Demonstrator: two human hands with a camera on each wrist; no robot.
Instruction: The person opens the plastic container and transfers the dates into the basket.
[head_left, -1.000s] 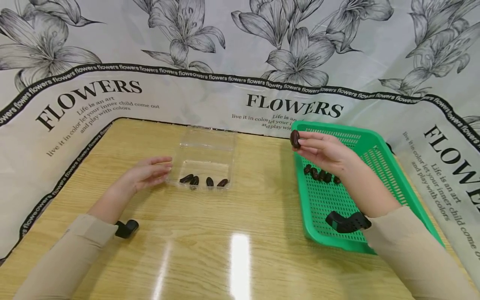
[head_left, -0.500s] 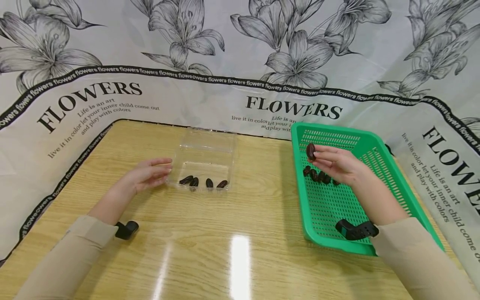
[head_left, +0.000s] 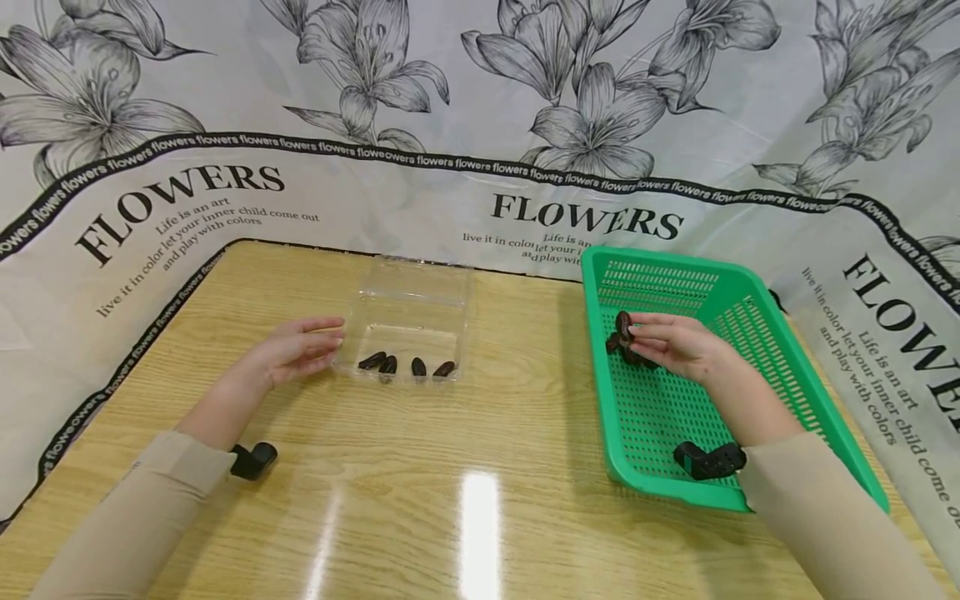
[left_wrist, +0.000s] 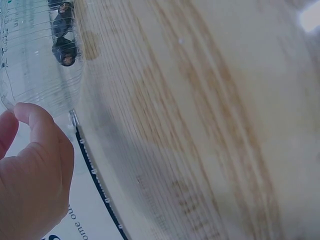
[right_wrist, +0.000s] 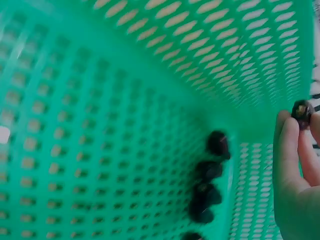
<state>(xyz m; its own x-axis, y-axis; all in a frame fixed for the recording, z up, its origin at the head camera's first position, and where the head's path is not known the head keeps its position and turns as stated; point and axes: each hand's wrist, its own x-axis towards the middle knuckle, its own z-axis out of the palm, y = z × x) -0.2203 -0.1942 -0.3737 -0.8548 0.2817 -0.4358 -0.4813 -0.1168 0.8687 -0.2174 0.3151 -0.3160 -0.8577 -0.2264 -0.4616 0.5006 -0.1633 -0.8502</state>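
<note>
My right hand (head_left: 678, 343) is over the green basket (head_left: 611, 433), pinching a dark brown date (head_left: 623, 326) between thumb and fingertips. Several more dates (right_wrist: 205, 195) lie in a row along the basket's far left part; the hand covers some of them in the head view. On the left, my left hand (head_left: 300, 350) reaches to the left edge of a clear plastic box (head_left: 408, 312), its fingers loosely extended and the fingertips right at the edge. Several dates (head_left: 418, 367) lie spread along the box's near side, and its lid stands open at the back.
Both things stand on a wooden table (head_left: 405, 467), with bare wood between box and basket. A flower-printed cloth (head_left: 390, 200) rises behind the table and along both sides. A black camera mount (head_left: 708, 461) sticks out from the right wrist.
My right hand has moved right and down with the date, from over the basket's left rim to just above the dates inside. The left hand and the box have kept their place.
</note>
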